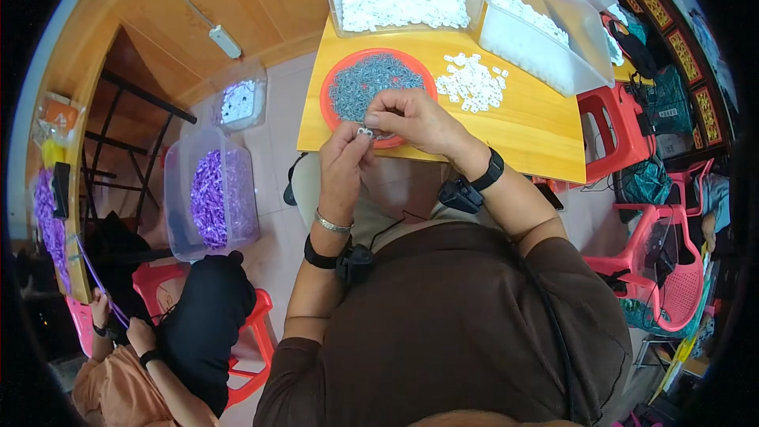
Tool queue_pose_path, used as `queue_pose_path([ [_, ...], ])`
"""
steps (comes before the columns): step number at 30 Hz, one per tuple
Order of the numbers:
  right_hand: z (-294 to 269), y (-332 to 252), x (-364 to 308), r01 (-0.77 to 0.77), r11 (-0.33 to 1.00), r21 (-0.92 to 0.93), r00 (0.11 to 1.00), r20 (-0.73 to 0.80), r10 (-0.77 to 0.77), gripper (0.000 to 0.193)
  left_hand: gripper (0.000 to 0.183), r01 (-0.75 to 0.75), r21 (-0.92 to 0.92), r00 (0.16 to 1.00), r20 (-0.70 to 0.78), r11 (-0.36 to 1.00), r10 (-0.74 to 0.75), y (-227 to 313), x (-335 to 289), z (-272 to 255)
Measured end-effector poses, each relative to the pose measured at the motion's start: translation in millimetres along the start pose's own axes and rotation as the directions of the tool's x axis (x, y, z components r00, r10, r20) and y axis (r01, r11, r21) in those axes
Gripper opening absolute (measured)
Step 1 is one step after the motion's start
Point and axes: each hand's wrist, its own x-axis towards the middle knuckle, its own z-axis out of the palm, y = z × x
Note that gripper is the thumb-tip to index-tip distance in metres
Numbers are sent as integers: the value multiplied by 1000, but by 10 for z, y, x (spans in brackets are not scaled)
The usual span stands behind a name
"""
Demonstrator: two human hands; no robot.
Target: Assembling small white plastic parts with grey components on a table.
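My left hand (pixel 345 160) pinches a small white plastic piece (pixel 364 132) at the near rim of a round red tray (pixel 326 107). Heaped in that tray are many small grey metal pieces (pixel 371 81) that look like screws. My right hand (pixel 415 120) meets the left one over the tray's near edge, thumb and forefinger pressed together just above the white piece. Whatever lies between those fingertips is too small to make out. To the right of the tray, a loose pile of similar white pieces (pixel 473 83) is spread on the yellow table (pixel 538 130).
Two clear bins, one (pixel 334 0) behind the tray and another (pixel 589 47) at the right, hold white pieces. A clear tub (pixel 178 213) of purple strips stands on the floor at left. Nearby, another person (pixel 142 379) handles a purple strip. Red stools (pixel 613 130) flank the table's right.
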Motion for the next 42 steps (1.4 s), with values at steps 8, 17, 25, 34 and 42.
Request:
queue_pose_path([
  [8,-18,4,7,-6,1000,-2,999,33,6,18,16,-4,-2,1000,19,1000,4,16,-16,11],
  [17,-6,22,-15,57,992,-113,998,-7,-58,21,15,30,-9,999,17,999,-30,4,-20,26],
  [25,0,58,-12,33,999,-19,999,-21,-33,22,15,15,-22,1000,26,1000,-15,12,-15,21],
  [34,-38,-14,-25,-83,996,25,996,31,82,14,15,5,16,1000,0,1000,-5,26,-19,13],
  [42,-26,46,-37,-39,999,-19,998,44,40,14,14,30,-11,999,-12,999,-30,41,-28,57],
])
